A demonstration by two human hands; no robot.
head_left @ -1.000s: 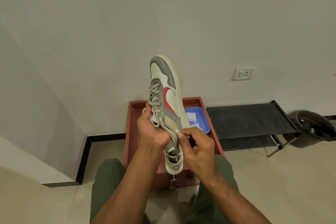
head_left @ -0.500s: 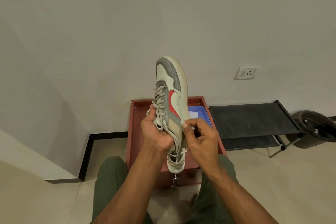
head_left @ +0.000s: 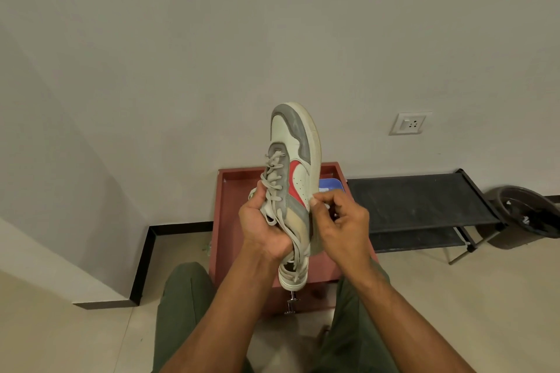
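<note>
Aloft: a light sneaker (head_left: 298, 142), laces (head_left: 272, 179) loose

Toe-up above the red tray (head_left: 230, 221), the sneaker rests in the left hand (head_left: 263, 227), whose fingers (head_left: 257, 200) curl round its laced side; the right hand (head_left: 339, 221) pinches the sole edge beside the red patch. It likely handles light: stiff sole, soft upper, floppy laces. Midfoot seems the surest hold, not the laces.
</note>
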